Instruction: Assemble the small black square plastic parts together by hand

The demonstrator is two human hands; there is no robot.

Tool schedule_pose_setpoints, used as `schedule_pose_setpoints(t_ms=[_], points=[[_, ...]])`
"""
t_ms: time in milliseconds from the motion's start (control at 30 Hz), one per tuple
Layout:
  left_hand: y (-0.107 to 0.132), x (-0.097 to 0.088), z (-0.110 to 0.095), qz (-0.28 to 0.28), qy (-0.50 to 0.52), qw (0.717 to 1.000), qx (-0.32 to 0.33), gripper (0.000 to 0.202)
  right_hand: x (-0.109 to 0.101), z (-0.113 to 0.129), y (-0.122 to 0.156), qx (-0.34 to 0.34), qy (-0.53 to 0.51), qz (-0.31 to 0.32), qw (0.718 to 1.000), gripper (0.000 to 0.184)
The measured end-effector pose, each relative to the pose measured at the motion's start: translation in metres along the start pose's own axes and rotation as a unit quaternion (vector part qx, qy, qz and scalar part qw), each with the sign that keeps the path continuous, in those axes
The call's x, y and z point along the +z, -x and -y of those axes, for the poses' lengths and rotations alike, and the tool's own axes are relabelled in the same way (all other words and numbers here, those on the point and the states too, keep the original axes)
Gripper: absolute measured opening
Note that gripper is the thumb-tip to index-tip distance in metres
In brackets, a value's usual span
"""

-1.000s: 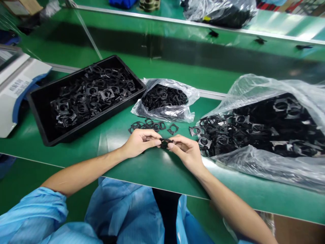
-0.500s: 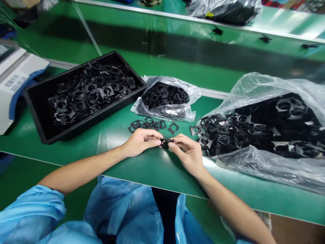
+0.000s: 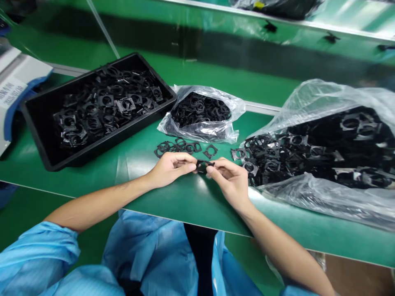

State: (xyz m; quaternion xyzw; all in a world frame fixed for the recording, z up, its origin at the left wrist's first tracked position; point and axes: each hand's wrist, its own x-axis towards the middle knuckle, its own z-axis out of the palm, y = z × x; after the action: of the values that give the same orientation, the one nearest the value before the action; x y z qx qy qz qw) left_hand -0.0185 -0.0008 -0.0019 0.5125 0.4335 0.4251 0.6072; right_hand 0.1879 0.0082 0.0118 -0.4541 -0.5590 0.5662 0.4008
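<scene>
The only writing near the work sits on a white label [image 3: 8, 87] on a white-and-blue machine [image 3: 23, 74], far out to the left of the grip. Its dark characters are cut by the picture's edge and too small to read. A yellow tag [image 3: 258, 5] shows on a dark bag at the top edge, well beyond the grip, and is also unreadable.

The left hand [image 3: 171, 166] and the right hand [image 3: 230, 181] meet over the green table [image 3: 185, 205], both pinched onto one small black part [image 3: 202, 166] held between thumbs and fingertips just above the surface. The fingers cover its ends, so its full shape is hard to make out.

Just beyond the grip lies a short row of loose black rings [image 3: 179, 147]. Behind them is a small clear bag [image 3: 230, 105] of similar rings. To the right of the grip, a large clear bag [image 3: 311, 100] spills square black frames [image 3: 249, 166] close to the right hand — its far side runs out of the picture. Beyond and left of the grip stands a black tray [image 3: 31, 123] heaped with black frames in a tangle too dense to tell apart. Blue sleeves [image 3: 37, 255] fill the near edge.
</scene>
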Motion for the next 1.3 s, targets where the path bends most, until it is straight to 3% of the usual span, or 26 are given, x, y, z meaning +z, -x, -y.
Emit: schedule_pose_setpoints(t_ms=[300, 500, 1000, 1300], points=[[0.0028, 0.0032, -0.0038, -0.004, -0.058, 0.998, 0.018, 0.043, 0.0026, 0.0053, 0.0032, -0.029, 0.047, 0.007, 0.998, 0.033], [0.0041, 0.0041, -0.0031, -0.015, -0.068, 0.997, 0.038, 0.041, 0.0009, 0.0045, -0.0020, 0.025, 0.046, 0.093, 0.994, 0.053], [0.0042, 0.0027, -0.0024, -0.010, -0.039, 0.998, 0.043, 0.033, 0.0025, 0.0047, -0.0038, 0.066, -0.020, 0.087, 0.994, 0.050], [0.0026, 0.0019, -0.0014, -0.021, -0.024, 0.998, 0.055, 0.035, 0.0028, 0.0091, -0.0031, 0.057, 0.029, 0.107, 0.992, 0.053]])
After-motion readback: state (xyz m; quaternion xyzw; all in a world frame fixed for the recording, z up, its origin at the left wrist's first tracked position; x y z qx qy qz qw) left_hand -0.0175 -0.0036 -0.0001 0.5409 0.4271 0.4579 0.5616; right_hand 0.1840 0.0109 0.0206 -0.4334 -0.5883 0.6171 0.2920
